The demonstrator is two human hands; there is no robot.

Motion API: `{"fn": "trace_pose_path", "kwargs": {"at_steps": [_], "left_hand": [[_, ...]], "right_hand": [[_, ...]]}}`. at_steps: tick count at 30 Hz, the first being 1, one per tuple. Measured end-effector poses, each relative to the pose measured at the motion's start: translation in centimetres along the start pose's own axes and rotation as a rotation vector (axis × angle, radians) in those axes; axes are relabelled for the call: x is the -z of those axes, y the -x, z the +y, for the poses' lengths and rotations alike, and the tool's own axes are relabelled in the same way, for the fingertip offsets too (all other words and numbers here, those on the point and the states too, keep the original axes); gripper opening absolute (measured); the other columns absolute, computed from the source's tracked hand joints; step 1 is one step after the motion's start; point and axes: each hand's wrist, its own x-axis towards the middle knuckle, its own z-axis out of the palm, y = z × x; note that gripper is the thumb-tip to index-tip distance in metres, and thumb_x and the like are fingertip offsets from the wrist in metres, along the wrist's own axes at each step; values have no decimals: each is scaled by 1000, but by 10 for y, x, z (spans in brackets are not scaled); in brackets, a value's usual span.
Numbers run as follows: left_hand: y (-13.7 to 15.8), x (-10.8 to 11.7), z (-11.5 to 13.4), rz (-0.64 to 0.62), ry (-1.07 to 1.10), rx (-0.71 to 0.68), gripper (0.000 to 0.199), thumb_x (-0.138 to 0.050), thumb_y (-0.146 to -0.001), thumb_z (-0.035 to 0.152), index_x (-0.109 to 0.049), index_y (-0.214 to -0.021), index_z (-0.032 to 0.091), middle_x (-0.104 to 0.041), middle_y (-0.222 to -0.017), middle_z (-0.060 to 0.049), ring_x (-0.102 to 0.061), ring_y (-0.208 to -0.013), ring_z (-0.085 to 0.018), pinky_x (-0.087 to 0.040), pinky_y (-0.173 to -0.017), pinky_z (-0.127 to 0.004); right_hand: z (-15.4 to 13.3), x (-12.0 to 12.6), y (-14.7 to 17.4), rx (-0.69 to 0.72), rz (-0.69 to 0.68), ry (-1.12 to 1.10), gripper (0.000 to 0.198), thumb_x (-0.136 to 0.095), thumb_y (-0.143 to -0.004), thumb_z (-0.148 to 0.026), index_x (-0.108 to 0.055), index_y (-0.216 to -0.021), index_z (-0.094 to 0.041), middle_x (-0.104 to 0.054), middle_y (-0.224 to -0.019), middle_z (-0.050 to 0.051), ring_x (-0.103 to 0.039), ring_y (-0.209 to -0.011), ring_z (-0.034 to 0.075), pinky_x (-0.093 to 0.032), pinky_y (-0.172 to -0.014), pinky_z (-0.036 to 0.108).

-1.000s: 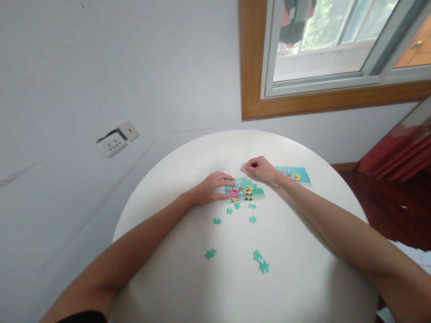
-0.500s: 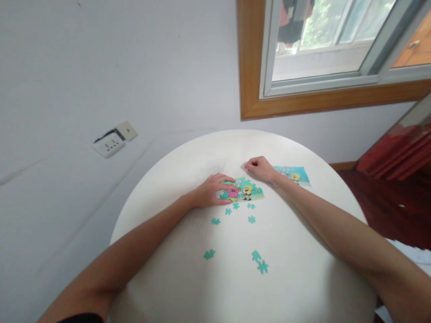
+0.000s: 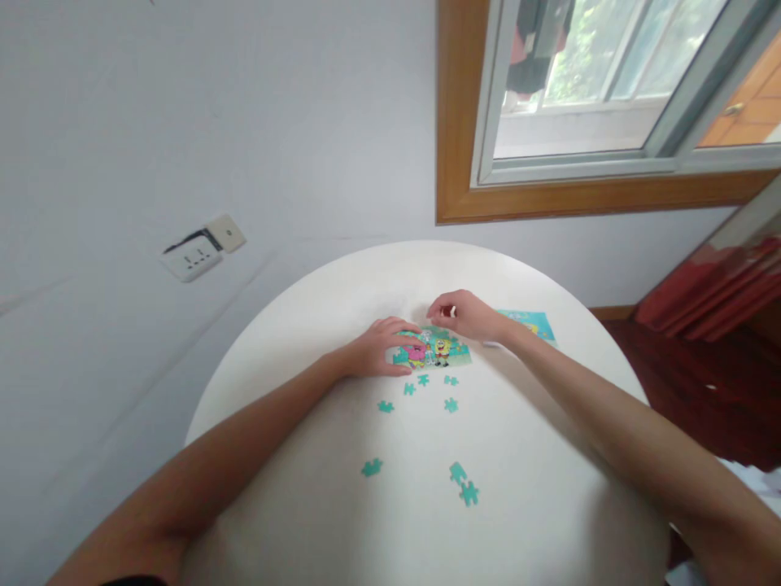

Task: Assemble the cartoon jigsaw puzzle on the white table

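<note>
A partly joined cartoon jigsaw puzzle (image 3: 440, 353) lies flat on the white round table, with a pink figure and a yellow square one on it. My left hand (image 3: 378, 348) is open over its left end, fingers spread and touching or nearly touching it. Just above the puzzle's far edge is my right hand (image 3: 460, 314), its thumb and fingers curled together in a pinch. Whatever is between those fingertips is hidden or too small to make out. Loose teal puzzle pieces (image 3: 451, 404) are scattered on the near side of the puzzle.
Partly behind my right wrist lies a blue picture card (image 3: 537, 323). Two joined or touching pieces (image 3: 469, 493) and a single piece (image 3: 372, 467) sit nearer to me on the table (image 3: 305, 488). A wall with a socket (image 3: 194, 256) and a window stands beyond.
My right hand has moved left and nearer to me, over the puzzle's far edge. My left hand stays on the puzzle's left end. The view has shifted slightly.
</note>
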Motion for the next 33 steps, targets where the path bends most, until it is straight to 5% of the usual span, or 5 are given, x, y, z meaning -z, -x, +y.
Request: {"fn": "trace_pose_path", "kwargs": {"at_steps": [7,18,22,26,33], "left_hand": [[0,-2,-1,28,11,-6,51,-69,-83,52,-63,-130,32,-56,-138,-8,-49,-126,-31,-31,-110,-46],[0,0,0,28,29,3,51,-69,-82,52,-63,-129,34,-56,-138,-7,-50,-126,-30,-32,-110,-46],[0,-1,-1,9,20,4,53,-68,-83,53,-61,-132,33,-55,-140,-8,-48,-127,-30,-31,-110,-46],[0,-2,-1,8,17,10,54,-69,-83,53,-61,-132,33,-55,-140,-8,-48,-128,-30,-30,-111,-47],[-2,3,4,-10,29,26,51,-68,-83,54,-63,-129,34,-55,-139,-8,-48,-127,-31,-31,-110,-48]], "right_hand": [[-60,-9,66,167,-515,164,10,-66,-85,-11,-70,-91,-18,-69,-98,7,-63,-96,19,-45,-83,29],[-72,-47,106,-23,-441,339,25,-56,-80,-2,-63,-101,-15,-63,-99,12,-58,-81,19,-42,-72,29],[-74,-42,106,-36,-438,262,18,-55,-76,0,-61,-80,-16,-62,-92,9,-55,-75,16,-40,-68,26],[-60,-23,79,-31,-246,32,19,-51,-77,0,-58,-73,-18,-60,-75,1,-52,-69,12,-40,-65,23],[10,-7,9,-301,278,-315,11,-56,-80,-21,-65,-80,-14,-61,-61,2,-59,-55,14,-47,-57,26]]}}
